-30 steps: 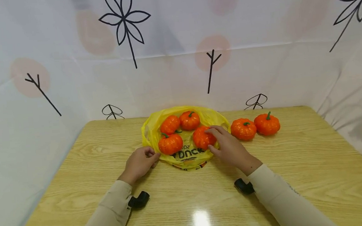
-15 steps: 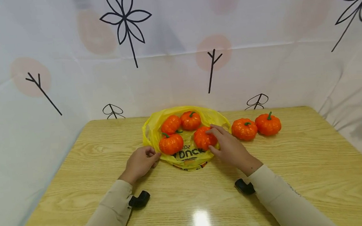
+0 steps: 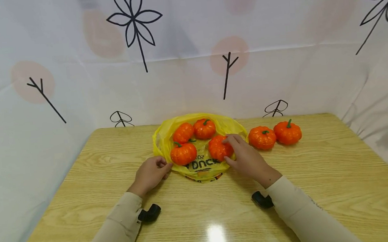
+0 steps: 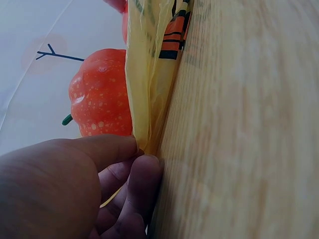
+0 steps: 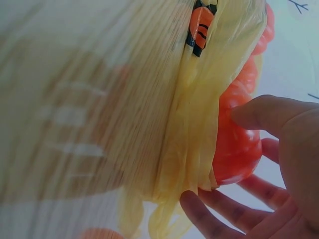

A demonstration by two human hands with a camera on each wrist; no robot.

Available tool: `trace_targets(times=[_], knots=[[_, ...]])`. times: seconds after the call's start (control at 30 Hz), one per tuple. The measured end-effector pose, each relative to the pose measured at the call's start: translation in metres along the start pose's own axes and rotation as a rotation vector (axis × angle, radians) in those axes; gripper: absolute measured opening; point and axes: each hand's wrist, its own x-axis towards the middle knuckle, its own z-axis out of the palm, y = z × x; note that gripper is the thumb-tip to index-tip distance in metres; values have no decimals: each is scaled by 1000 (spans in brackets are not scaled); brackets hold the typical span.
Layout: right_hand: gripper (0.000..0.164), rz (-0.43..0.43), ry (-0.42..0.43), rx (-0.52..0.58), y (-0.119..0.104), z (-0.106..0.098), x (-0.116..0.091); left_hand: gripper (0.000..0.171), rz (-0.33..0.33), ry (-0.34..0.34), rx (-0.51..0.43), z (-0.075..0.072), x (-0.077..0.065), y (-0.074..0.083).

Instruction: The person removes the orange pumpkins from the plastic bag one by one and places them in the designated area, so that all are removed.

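A yellow plastic bag (image 3: pixel 162 148) lies spread at the table's far middle, its mouth facing up and dark lettering inside. My left hand (image 3: pixel 150 176) pinches the bag's near-left edge between thumb and finger. Inside the bag, my right hand (image 3: pixel 248 158) holds an orange toy pumpkin (image 3: pixel 216 149) at its right side. The right wrist view shows the thumb on this pumpkin (image 5: pixel 237 149), with the fingers curved around its other side and against the bag. A pumpkin at front left (image 3: pixel 183 154), one behind it (image 3: pixel 182 132) and a back one (image 3: pixel 204 129) also sit in the bag.
Right of the bag stand two more orange pumpkins, a nearer one (image 3: pixel 262 138) and a farther one (image 3: pixel 288 132), side by side on the wooden table (image 3: pixel 188 220). A white patterned cloth (image 3: pixel 184 80) hangs behind the table and along its sides.
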Motion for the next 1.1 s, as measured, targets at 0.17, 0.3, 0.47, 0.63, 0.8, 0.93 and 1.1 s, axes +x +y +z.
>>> trace_targets(times=[0.17, 0.3, 0.47, 0.63, 0.8, 0.93, 1.1], knots=[[50, -5, 9, 10, -1, -1, 0, 24, 3, -2, -5, 0, 0, 0], [49, 13, 18, 21, -1, -1, -1, 24, 5, -3, -1, 1, 2, -1], [51, 50, 7, 22, -1, -1, 0, 24, 8, 1, 1, 1, 1, -2], [57, 57, -1, 11, -1, 0, 0, 23, 5, 2, 1, 1, 2, -2], [73, 39, -1, -16, -1, -1, 1, 23, -1, 0, 2, 0, 1, -1], [74, 25, -2, -36, -1, -2, 0, 24, -1, -1, 1, 0, 1, 0], [72, 28, -8, -38, -3, -3, -1, 24, -8, -2, 4, 0, 1, 0]])
